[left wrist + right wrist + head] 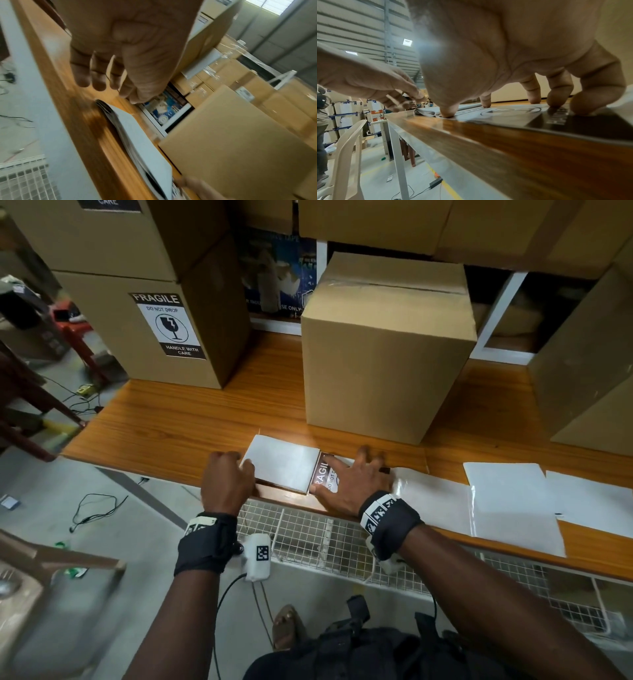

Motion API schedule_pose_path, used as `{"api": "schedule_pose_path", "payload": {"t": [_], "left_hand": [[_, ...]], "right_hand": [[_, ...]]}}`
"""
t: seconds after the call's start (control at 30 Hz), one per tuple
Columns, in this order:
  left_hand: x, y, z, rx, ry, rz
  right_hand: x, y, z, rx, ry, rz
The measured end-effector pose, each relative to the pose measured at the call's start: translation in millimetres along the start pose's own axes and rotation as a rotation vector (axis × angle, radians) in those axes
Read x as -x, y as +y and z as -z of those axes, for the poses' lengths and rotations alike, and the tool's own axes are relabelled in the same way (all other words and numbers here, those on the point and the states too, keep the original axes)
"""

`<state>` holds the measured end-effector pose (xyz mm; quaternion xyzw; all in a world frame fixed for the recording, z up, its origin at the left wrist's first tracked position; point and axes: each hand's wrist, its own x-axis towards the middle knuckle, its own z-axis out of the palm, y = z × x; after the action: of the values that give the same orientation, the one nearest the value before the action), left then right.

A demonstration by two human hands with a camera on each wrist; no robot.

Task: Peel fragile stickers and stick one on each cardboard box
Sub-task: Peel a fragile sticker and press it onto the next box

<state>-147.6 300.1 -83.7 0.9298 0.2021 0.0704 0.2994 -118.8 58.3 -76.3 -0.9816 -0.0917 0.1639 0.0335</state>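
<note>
The head camera looks steeply down from above the near table edge (pixel 178 422). The left wrist camera peers along the palm, close, toward far boxes (pixel 240 155). The right wrist camera sits at tabletop level, facing left; all share the table edge.

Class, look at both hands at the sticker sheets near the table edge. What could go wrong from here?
1. The sticker sheets lie at the table's front edge; a tug by the left hand may slide them off.
2. The right hand presses fingertips on the fragile sticker; peeling might crease it.
3. The plain box stands close behind; a lifted sticker could catch it crookedly.
</note>
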Motion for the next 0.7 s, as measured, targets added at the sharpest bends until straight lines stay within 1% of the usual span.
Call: {"api": "schedule_pose_path", "payload": {"t": [0.07,0.13,0.17,0.2,0.3,0.37,0.47,0.53,0.63,0.7], "left_hand": [[7,17,-7,-0.026,-0.064,-0.162],[13,36,-16,-0.061,-0.154,-0.318],[14,42,-22,-0.084,-0.192,-0.369],[13,46,-26,-0.115,-0.228,-0.387],[8,50,-36,-0.218,-0.36,-0.383],[6,49,-38,-0.296,-0.415,-0.375],[1,45,-38,-0.308,-0.437,-0.372],[-2,43,-38,-0.288,-0.452,-0.377],[-5,43,-38,-0.264,-0.466,-0.372],[-7,44,-38,-0.248,-0.468,-0.372]], "right_hand": [[0,-1,0,0.01,-0.005,-0.007],[-2,-1,0,0.033,-0.002,-0.006],[-2,-1,0,0.046,-0.002,-0.007],[-2,-2,1,0.056,-0.002,-0.009],[-4,-1,3,0.075,-0.011,-0.009],[-6,0,8,0.091,-0.047,-0.001],[-12,4,21,0.129,-0.155,0.015],[-17,6,28,0.145,-0.191,0.04],[-26,8,37,0.152,-0.173,0.122],[-35,7,39,0.085,-0.146,0.178]]}}
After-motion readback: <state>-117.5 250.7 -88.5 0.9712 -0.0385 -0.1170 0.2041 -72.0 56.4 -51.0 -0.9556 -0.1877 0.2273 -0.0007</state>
